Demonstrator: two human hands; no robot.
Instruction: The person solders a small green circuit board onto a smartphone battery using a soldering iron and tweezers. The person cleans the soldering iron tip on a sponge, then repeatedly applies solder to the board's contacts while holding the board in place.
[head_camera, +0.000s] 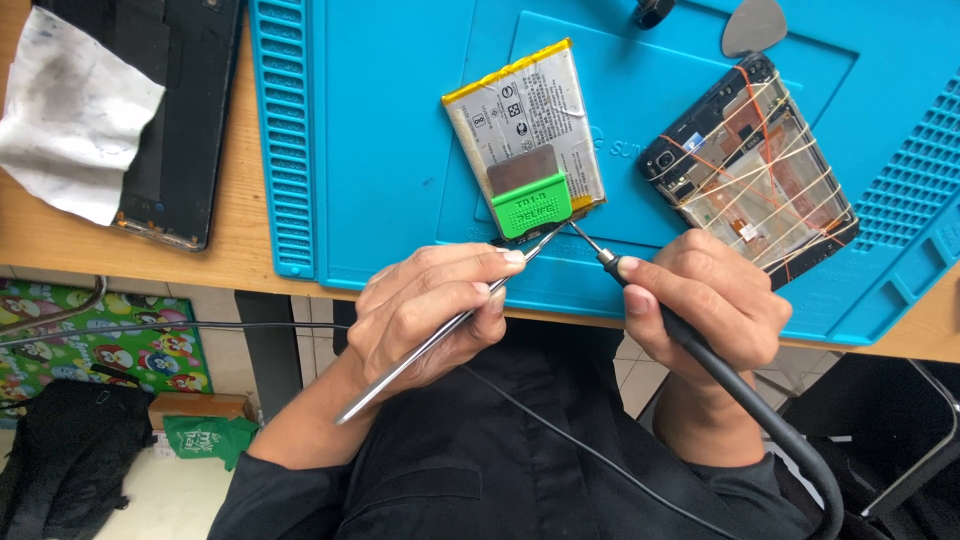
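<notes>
Left hand (425, 315) and right hand (705, 300), both in closed pinch grip

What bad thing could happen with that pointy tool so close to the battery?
1. The right hand holds a corded soldering iron whose tip is at the battery edge; a slip might burn or poke it.
2. The left hand pinches tweezers right beside that tip, so fingers could get burned.
3. The cord hangs off the table edge; a snag might jerk the iron.
</notes>
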